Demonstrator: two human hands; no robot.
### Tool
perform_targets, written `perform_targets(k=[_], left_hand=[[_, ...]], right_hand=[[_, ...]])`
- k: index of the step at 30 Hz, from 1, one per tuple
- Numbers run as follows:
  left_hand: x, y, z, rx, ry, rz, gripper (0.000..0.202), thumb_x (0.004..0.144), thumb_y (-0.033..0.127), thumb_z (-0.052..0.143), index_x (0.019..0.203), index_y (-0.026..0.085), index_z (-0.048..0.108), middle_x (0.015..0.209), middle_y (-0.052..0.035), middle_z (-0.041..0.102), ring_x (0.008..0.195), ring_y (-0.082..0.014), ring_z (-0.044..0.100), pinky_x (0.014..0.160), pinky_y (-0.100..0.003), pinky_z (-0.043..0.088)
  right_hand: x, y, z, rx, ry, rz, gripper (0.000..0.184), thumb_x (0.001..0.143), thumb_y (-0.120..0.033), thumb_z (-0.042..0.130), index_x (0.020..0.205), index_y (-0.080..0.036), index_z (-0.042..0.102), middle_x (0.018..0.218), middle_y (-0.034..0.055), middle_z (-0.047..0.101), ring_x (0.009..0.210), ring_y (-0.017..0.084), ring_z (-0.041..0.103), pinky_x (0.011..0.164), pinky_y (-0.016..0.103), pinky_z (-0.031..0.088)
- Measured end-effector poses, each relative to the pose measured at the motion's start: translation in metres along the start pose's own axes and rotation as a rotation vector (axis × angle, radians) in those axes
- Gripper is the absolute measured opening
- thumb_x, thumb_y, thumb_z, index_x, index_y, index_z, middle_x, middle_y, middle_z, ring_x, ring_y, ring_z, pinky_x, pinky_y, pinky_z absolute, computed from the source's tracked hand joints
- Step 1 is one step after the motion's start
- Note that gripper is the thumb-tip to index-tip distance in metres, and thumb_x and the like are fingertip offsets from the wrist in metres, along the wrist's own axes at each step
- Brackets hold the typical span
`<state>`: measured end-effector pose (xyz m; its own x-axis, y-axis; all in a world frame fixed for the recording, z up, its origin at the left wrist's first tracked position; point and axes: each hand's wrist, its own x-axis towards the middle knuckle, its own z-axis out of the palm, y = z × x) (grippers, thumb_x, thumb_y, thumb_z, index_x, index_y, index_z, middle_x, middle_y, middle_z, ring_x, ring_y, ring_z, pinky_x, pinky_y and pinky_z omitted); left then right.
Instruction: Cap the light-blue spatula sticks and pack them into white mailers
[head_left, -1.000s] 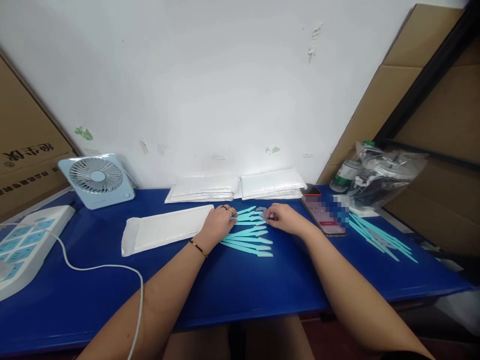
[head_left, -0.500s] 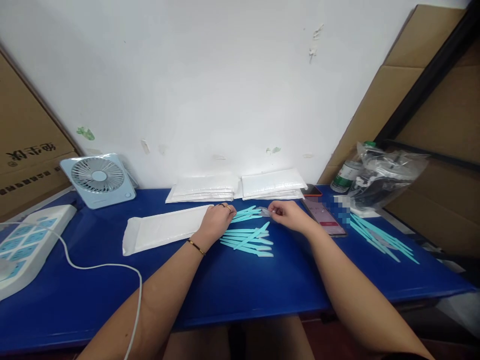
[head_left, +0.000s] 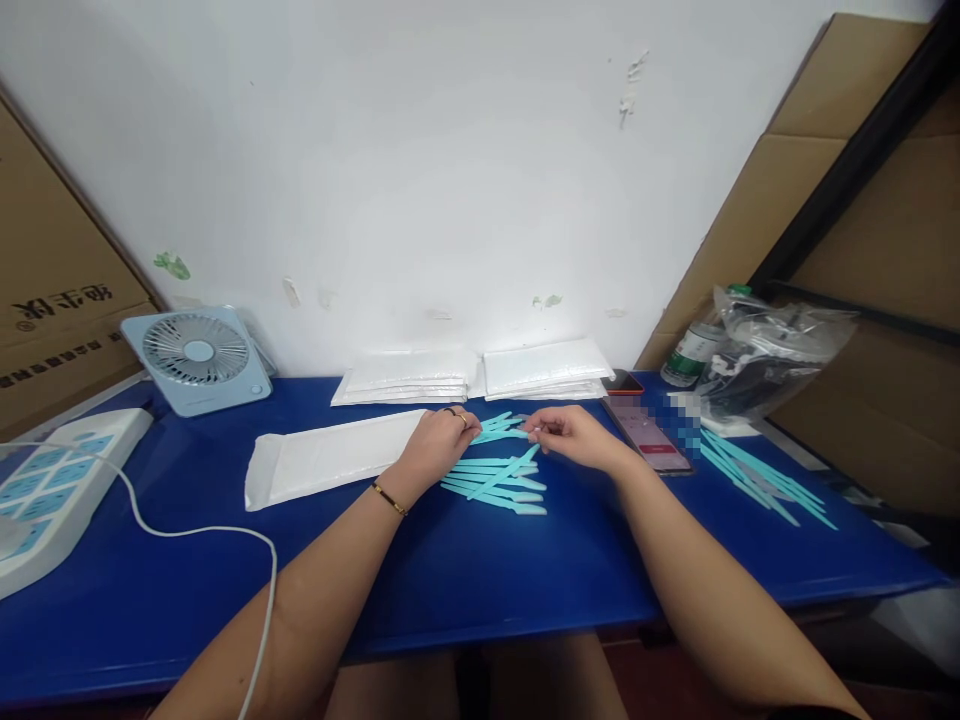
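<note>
Several slim turquoise plastic sticks (head_left: 496, 482) lie in a loose pile on the blue table (head_left: 465, 570). My left hand (head_left: 436, 442) and my right hand (head_left: 568, 436) pinch the two ends of a small bunch of turquoise sticks (head_left: 501, 428) just above the pile. Both hands have their fingers curled shut on that bunch. A white padded mailer (head_left: 334, 455) lies flat to the left of my left hand, its open flap toward the left.
Two stacks of white mailers (head_left: 480, 375) sit by the wall. A phone (head_left: 649, 435), more turquoise sticks (head_left: 765, 478), a bottle (head_left: 690, 352) and a plastic bag (head_left: 772, 355) lie right. A small fan (head_left: 196, 358) and a power strip (head_left: 52, 480) with cable are left. Cardboard boxes flank both sides.
A few sticks were gathered from the spread pile and lifted between both hands. My right hand moved slightly left toward my left hand.
</note>
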<state>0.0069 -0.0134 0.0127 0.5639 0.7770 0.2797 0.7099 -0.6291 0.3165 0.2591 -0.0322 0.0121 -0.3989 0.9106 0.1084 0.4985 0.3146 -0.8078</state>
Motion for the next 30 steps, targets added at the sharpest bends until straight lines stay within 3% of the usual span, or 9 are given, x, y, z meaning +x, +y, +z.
perform_targets(k=[3,6,9,13,19,23,30], left_hand=[[-0.003,0.004,-0.003,-0.014,-0.101,0.043,0.025,0.088,0.032,0.044,0.080,0.022,0.066,0.084,-0.0014,0.067,0.082,-0.0169,0.059,0.074,-0.028,0.039],[-0.006,0.011,-0.002,-0.042,-0.158,0.034,0.024,0.085,0.036,0.049,0.078,0.022,0.066,0.078,-0.0020,0.066,0.081,-0.0178,0.059,0.072,-0.027,0.040],[-0.006,0.018,0.006,-0.066,-0.154,0.016,0.021,0.084,0.035,0.050,0.080,0.022,0.066,0.082,-0.0018,0.067,0.078,-0.0171,0.060,0.070,-0.027,0.040],[-0.005,0.027,0.018,-0.050,-0.110,0.005,0.016,0.079,0.037,0.059,0.084,0.023,0.066,0.086,-0.0005,0.067,0.080,-0.0179,0.061,0.072,-0.028,0.041],[-0.005,0.032,0.022,-0.088,-0.165,-0.068,0.018,0.079,0.036,0.056,0.069,0.023,0.064,0.071,0.0018,0.067,0.068,-0.0156,0.060,0.061,-0.026,0.040],[-0.005,0.041,0.023,-0.079,-0.134,-0.107,0.022,0.073,0.046,0.062,0.074,0.023,0.064,0.075,0.0012,0.067,0.070,-0.0167,0.060,0.058,-0.026,0.038],[-0.003,0.053,0.024,-0.071,-0.204,-0.212,0.021,0.069,0.042,0.066,0.078,0.024,0.065,0.080,0.0008,0.068,0.071,-0.0175,0.061,0.054,-0.025,0.038]], right_hand=[[-0.002,0.001,-0.007,0.029,-0.080,0.028,0.028,0.078,-0.039,0.058,0.091,-0.016,0.068,0.072,0.0037,0.065,0.056,0.014,0.057,0.053,0.025,0.044],[0.000,0.008,-0.011,-0.115,0.048,0.041,0.024,0.079,-0.036,0.056,0.086,-0.017,0.069,0.071,0.0035,0.065,0.056,0.014,0.056,0.054,0.025,0.043],[0.008,0.018,-0.006,-0.362,0.174,0.001,0.017,0.077,-0.029,0.057,0.082,-0.019,0.069,0.073,0.0035,0.064,0.063,0.015,0.055,0.059,0.025,0.041],[0.017,0.029,0.004,-0.498,0.150,-0.006,0.009,0.074,-0.023,0.060,0.078,-0.019,0.067,0.084,0.0046,0.062,0.073,0.015,0.055,0.066,0.025,0.040],[0.015,0.038,-0.001,-0.481,0.087,0.074,0.006,0.074,-0.024,0.061,0.075,-0.019,0.063,0.084,0.0042,0.062,0.073,0.016,0.056,0.066,0.025,0.040],[0.013,0.038,-0.002,-0.447,0.063,0.083,0.004,0.072,-0.020,0.059,0.076,-0.019,0.061,0.078,0.0022,0.063,0.069,0.015,0.056,0.062,0.023,0.039],[0.011,0.032,-0.004,-0.422,0.027,0.084,0.013,0.072,-0.016,0.057,0.082,-0.019,0.063,0.074,0.0014,0.064,0.067,0.014,0.057,0.060,0.022,0.039]])
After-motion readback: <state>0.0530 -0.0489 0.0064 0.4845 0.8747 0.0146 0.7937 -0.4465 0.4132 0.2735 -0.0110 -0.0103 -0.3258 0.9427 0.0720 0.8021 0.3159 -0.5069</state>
